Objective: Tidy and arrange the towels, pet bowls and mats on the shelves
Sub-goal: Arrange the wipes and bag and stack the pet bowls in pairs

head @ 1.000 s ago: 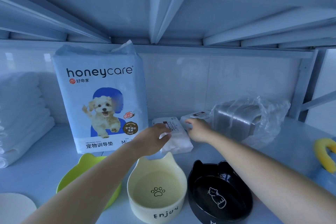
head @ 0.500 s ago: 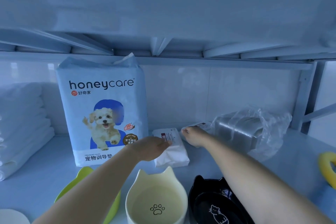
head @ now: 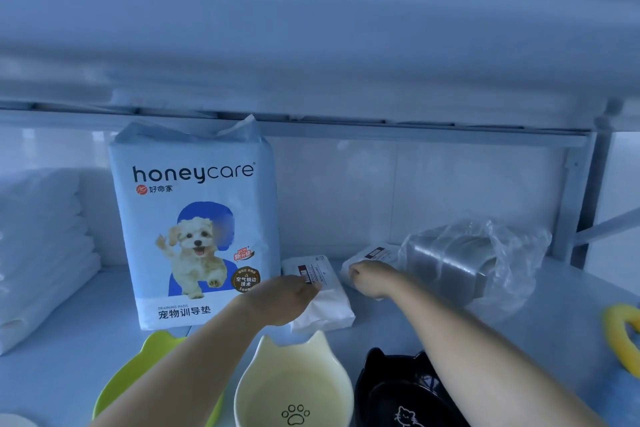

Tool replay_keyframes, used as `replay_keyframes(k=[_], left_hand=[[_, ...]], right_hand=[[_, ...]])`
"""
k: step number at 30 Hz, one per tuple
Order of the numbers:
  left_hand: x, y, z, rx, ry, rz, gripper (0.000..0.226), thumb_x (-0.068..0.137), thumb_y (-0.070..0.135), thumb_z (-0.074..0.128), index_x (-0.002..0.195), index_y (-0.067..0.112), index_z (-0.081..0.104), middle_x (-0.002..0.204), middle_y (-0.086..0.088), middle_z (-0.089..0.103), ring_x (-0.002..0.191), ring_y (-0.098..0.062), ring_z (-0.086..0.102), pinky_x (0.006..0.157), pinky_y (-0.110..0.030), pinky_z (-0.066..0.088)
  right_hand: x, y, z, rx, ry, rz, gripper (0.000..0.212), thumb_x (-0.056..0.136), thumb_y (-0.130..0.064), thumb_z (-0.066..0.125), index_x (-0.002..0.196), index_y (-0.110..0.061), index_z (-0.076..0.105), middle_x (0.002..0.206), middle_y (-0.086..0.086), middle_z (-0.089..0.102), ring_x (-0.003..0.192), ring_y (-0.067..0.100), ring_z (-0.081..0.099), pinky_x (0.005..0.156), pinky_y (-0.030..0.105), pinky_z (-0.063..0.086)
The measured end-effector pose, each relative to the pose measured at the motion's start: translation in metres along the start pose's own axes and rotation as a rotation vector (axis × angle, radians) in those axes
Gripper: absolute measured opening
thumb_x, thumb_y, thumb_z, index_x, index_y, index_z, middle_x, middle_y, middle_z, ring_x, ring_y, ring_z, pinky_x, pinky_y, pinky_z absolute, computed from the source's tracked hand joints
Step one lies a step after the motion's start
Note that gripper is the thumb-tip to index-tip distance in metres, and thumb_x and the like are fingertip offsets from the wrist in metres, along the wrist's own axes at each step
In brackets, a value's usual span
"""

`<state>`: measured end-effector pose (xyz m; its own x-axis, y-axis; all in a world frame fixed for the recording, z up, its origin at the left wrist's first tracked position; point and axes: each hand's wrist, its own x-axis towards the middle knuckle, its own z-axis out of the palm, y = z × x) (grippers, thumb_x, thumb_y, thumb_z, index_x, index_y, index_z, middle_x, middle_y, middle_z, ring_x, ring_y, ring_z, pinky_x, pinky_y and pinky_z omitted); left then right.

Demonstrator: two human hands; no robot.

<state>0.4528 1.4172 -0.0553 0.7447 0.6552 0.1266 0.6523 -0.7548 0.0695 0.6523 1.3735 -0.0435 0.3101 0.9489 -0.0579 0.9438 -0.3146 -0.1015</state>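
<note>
On the shelf (head: 571, 329) my left hand (head: 282, 298) lies palm down on a small white packet (head: 322, 302) with a printed label. My right hand (head: 372, 277) rests on a second white packet (head: 375, 255) further back, beside a clear plastic bag holding grey mats (head: 460, 260). A tall honeycare pad pack (head: 194, 222) stands upright left of the packets. Folded white towels (head: 41, 253) are stacked at the far left. Three cat-eared bowls sit at the front: green (head: 138, 378), cream (head: 294, 381) and black (head: 398, 388). Whether either hand actually grips its packet is unclear.
The shelf above hangs low over the pad pack's top. A metal upright (head: 571, 204) stands at the back right. A yellow ring toy (head: 620, 336) lies at the right edge, and a pale round object (head: 14, 421) shows at the bottom left corner.
The camera has tilted up, so the shelf and its contents sit lower in view. Both hands stay on their white packets with little movement.
</note>
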Motion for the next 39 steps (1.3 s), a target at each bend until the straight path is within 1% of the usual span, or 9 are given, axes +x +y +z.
replay_keyframes(k=[4,7,9,12,14,22,33,37,39], left_hand=[[-0.001,0.002,0.002,-0.108,0.015,-0.024,0.054,0.097,0.001,0.030,0.147,0.003,0.008,0.148,-0.021,0.029,0.136,-0.033,0.032,0.112,-0.042,0.029],[0.000,0.003,0.000,-0.180,-0.025,-0.050,0.052,0.099,0.004,0.029,0.147,0.005,0.010,0.150,-0.017,0.026,0.138,-0.027,0.028,0.114,-0.035,0.025],[-0.004,0.011,-0.005,-0.233,-0.013,-0.039,0.042,0.102,0.013,0.026,0.144,0.009,0.026,0.150,-0.012,0.030,0.137,-0.024,0.030,0.112,-0.029,0.025],[-0.008,0.027,-0.009,-0.208,0.068,0.072,0.034,0.101,0.029,0.029,0.123,0.019,0.054,0.142,-0.008,0.045,0.126,-0.022,0.044,0.098,-0.026,0.034],[-0.004,0.040,-0.009,-0.219,0.107,0.116,0.032,0.099,0.037,0.034,0.118,0.027,0.057,0.136,-0.002,0.051,0.120,-0.018,0.048,0.093,-0.024,0.035],[-0.026,0.144,-0.013,-0.360,0.178,0.410,0.038,0.094,0.047,0.039,0.130,0.037,0.047,0.137,0.018,0.044,0.124,-0.001,0.041,0.096,-0.016,0.030],[-0.047,0.291,0.003,-0.361,0.165,0.617,0.046,0.088,0.054,0.040,0.128,0.033,0.049,0.132,0.018,0.045,0.123,-0.002,0.042,0.103,-0.025,0.034],[-0.046,0.339,0.018,-0.366,0.079,0.586,0.067,0.076,0.069,0.019,0.122,0.034,0.053,0.128,0.017,0.048,0.118,-0.005,0.047,0.101,-0.026,0.036],[-0.041,0.357,0.029,-0.380,0.014,0.526,0.055,0.086,0.063,0.027,0.124,0.032,0.052,0.135,0.014,0.045,0.124,-0.007,0.044,0.105,-0.025,0.032]], right_hand=[[-0.028,0.001,-0.013,0.021,-0.032,-0.044,0.040,0.097,-0.026,0.021,0.114,-0.009,0.054,0.130,0.014,0.051,0.114,0.027,0.049,0.090,0.033,0.037],[-0.054,-0.001,-0.024,0.034,0.019,-0.114,0.036,0.100,-0.023,0.022,0.079,-0.018,0.050,0.099,0.009,0.055,0.096,0.021,0.045,0.072,0.028,0.035],[-0.077,0.002,-0.032,0.068,0.121,-0.152,0.035,0.101,-0.023,0.025,0.071,-0.018,0.043,0.099,0.011,0.057,0.090,0.020,0.045,0.073,0.029,0.033],[-0.118,0.023,-0.046,0.093,0.233,-0.208,0.035,0.101,-0.027,0.029,0.112,-0.006,0.055,0.123,0.012,0.058,0.114,0.028,0.051,0.096,0.036,0.039],[-0.151,0.045,-0.054,0.095,0.271,-0.227,0.039,0.101,-0.028,0.030,0.132,-0.011,0.047,0.140,0.004,0.047,0.131,0.019,0.040,0.107,0.026,0.028],[-0.244,0.144,-0.040,0.111,0.452,-0.043,0.034,0.097,-0.030,0.042,0.130,-0.026,0.050,0.142,-0.013,0.039,0.132,0.004,0.035,0.105,0.015,0.022],[-0.327,0.245,0.004,0.157,0.313,0.240,0.040,0.095,-0.035,0.044,0.133,-0.023,0.045,0.152,-0.005,0.021,0.139,0.012,0.025,0.111,0.029,0.025],[-0.355,0.265,0.028,0.105,0.166,0.620,0.056,0.094,-0.056,0.027,0.143,-0.028,0.026,0.157,-0.001,0.005,0.144,0.027,0.005,0.108,0.061,0.015],[-0.362,0.270,0.038,0.182,0.094,0.684,0.064,0.092,-0.062,0.020,0.147,-0.033,0.010,0.158,-0.001,-0.006,0.144,0.030,-0.007,0.107,0.068,0.006]])
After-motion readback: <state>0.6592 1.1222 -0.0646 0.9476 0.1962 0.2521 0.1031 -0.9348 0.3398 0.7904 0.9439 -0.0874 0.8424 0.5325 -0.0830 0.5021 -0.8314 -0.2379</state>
